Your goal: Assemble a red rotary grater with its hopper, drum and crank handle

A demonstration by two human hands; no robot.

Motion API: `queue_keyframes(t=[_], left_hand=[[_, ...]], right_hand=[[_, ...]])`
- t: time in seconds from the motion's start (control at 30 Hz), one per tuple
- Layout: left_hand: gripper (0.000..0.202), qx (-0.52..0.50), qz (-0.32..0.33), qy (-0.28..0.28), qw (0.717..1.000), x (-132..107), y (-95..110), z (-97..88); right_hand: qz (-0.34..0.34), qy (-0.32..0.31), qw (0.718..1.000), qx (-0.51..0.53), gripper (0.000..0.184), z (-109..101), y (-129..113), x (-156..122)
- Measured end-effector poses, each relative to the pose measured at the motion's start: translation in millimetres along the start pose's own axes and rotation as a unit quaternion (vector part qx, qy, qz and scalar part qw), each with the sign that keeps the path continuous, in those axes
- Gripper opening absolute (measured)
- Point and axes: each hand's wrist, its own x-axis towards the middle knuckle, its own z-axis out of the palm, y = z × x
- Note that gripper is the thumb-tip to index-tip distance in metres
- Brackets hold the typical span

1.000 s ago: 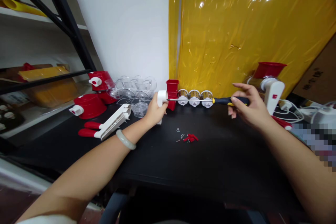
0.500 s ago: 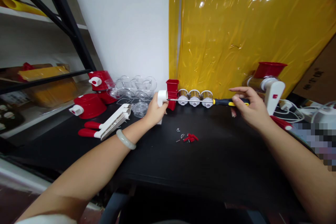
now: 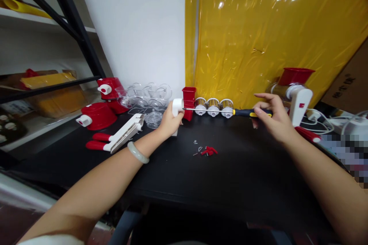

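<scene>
A white plastic part with a round end [image 3: 177, 106] is gripped in my left hand [image 3: 169, 121], above the black table. My right hand [image 3: 271, 116] pinches the dark blue and yellow handle of a long screwdriver [image 3: 244, 112], its index finger raised off the handle. The shaft runs level to the left, and its tip meets the white part; the exact contact point is too small to make out. On the table below lie small screws [image 3: 199, 148] and a little heap of red plastic pieces [image 3: 209, 151].
Behind stand three metal grater drums [image 3: 213, 107], red feed pieces [image 3: 189, 97] and clear plastic parts [image 3: 153, 101]. White crank arms with red handles [image 3: 120, 138] and red bases [image 3: 100, 116] lie left. An assembled rotary grater [image 3: 299, 101] stands right, near white cables [image 3: 324, 122].
The fingers of my right hand have shifted slightly round the screwdriver handle. My left hand and the white part have stayed in place.
</scene>
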Motion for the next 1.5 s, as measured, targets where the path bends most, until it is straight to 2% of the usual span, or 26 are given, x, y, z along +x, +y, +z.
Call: queue_keyframes(t=[0.2, 0.3, 0.47, 0.73, 1.1, 1.2, 1.4, 1.5], left_hand=[[0.031, -0.012, 0.0, 0.005, 1.0, 0.9, 2.1, 0.3], [0.029, -0.015, -0.004, 0.009, 1.0, 1.6, -0.2, 0.3], [0.028, -0.022, -0.012, 0.021, 0.999, 2.8, -0.8, -0.1], [0.03, -0.024, -0.018, 0.018, 0.999, 3.0, 3.1, 0.3], [0.036, -0.018, -0.017, 0.011, 1.0, 1.4, 3.2, 1.0], [0.035, -0.017, -0.017, 0.012, 1.0, 1.0, 3.4, 1.2], [0.033, -0.015, -0.013, 0.008, 1.0, 0.0, 2.2, 1.1], [0.033, -0.012, -0.012, 0.008, 1.0, 0.8, 0.4, 0.8]], right_hand=[[-0.005, -0.011, 0.998, 0.063, 0.068, -1.7, 3.7, 1.1], [0.001, -0.016, 0.998, 0.063, 0.072, -2.3, 4.3, 2.0], [0.01, -0.024, 0.998, 0.054, 0.068, -0.7, 0.2, 1.9], [-0.001, -0.029, 0.999, -0.021, 0.057, 1.4, -3.4, 0.5], [0.039, -0.007, 0.999, -0.01, 0.043, 1.4, 2.4, 1.9], [0.052, -0.004, 0.998, 0.025, 0.044, 1.6, 3.6, 1.4], [0.051, -0.029, 0.982, 0.179, 0.068, -0.2, 4.0, 1.8], [0.052, -0.03, 0.98, 0.187, 0.069, -0.5, 4.4, 2.9]])
